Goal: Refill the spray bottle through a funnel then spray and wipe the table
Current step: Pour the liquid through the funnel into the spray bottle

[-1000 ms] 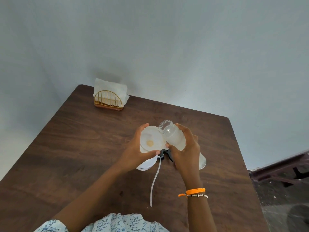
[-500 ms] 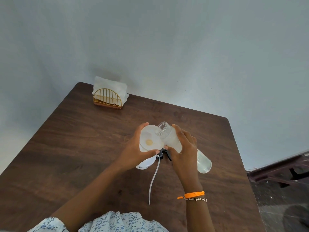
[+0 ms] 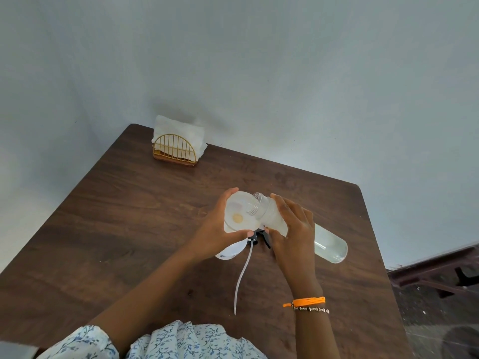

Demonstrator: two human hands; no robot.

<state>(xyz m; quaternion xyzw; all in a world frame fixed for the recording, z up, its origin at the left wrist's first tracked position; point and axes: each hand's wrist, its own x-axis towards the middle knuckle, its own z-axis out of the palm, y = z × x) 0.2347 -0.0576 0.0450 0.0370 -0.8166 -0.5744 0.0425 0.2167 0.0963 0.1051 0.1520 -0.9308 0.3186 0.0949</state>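
A white funnel (image 3: 237,216) sits in the neck of the spray bottle (image 3: 230,251), and my left hand (image 3: 215,229) grips the funnel's rim. My right hand (image 3: 293,229) holds a clear water bottle (image 3: 329,246) tilted far over, its open mouth (image 3: 255,207) over the funnel's bowl. The bottle's base points to the right. The black spray head (image 3: 260,237) lies on the table between my hands, its long white dip tube (image 3: 242,275) trailing toward me. Most of the spray bottle is hidden under the funnel and my left hand.
A gold wire holder with white napkins (image 3: 177,146) stands at the far left corner of the dark wooden table (image 3: 129,216). A pale wall rises behind the table. A dark bench (image 3: 440,273) stands off the table's right edge.
My right hand has tipped the water bottle further, bringing its mouth lower over the funnel and its base out to the right. My left hand stays on the funnel.
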